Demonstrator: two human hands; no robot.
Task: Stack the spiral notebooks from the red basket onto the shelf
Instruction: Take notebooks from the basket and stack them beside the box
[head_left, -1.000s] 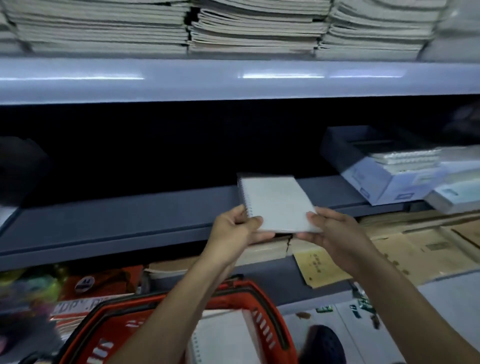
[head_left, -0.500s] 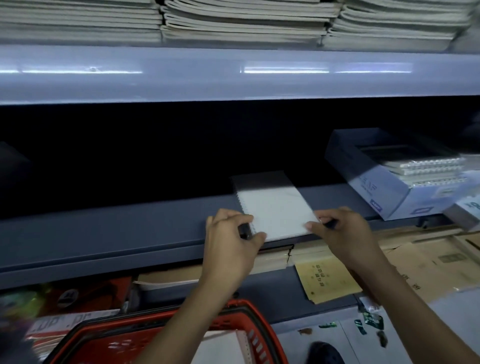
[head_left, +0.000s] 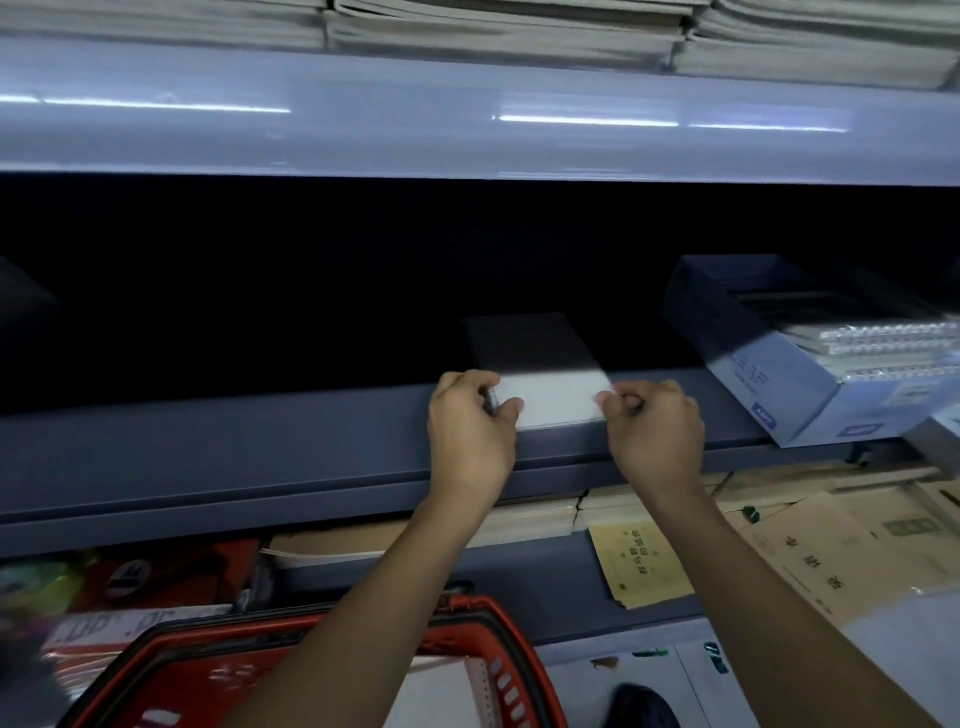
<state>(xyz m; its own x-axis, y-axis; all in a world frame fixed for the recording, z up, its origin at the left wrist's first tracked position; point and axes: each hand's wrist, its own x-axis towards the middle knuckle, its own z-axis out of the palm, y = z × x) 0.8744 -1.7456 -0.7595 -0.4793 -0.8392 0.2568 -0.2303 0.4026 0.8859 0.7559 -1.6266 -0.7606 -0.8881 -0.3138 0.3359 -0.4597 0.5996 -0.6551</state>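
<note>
A white notebook (head_left: 553, 400) lies flat on the grey shelf (head_left: 260, 447), its near edge at the shelf's front lip and its far half lost in the shadow of the bay. The left hand (head_left: 470, 436) pinches the notebook's left edge between thumb and curled fingers; the right hand (head_left: 652, 434) pinches its right near corner the same way, so both grips are closed on it. Below, between the forearms, sits the red basket (head_left: 467, 639) with another white notebook (head_left: 441, 696) inside (its punched edge faces right). To the right on the same shelf stands an open blue box (head_left: 769, 384) holding spiral-bound pads, well apart from the hands. Brown envelopes (head_left: 644, 561) and cartons fill the lower shelf, and stacks of paper (head_left: 498, 31) load the shelf overhead.
</note>
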